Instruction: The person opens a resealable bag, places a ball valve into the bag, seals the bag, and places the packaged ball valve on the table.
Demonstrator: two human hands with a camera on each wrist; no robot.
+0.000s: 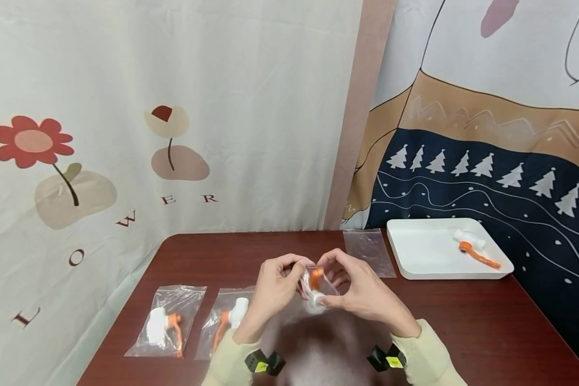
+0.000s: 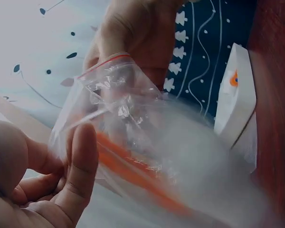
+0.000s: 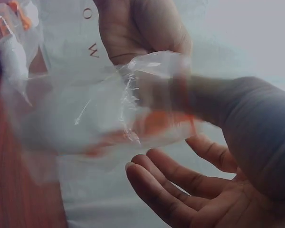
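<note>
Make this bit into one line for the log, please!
left hand: pinches clear bag | right hand: holds same bag | inside: orange-and-white piece | left side: two filled bags | white tray: orange and white parts

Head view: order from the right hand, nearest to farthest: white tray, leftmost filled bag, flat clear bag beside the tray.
From the right hand:
1. Flat clear bag: just beyond the hand, left of the tray.
2. White tray: farther right, at the back.
3. Leftmost filled bag: across the table, past the left hand.
</note>
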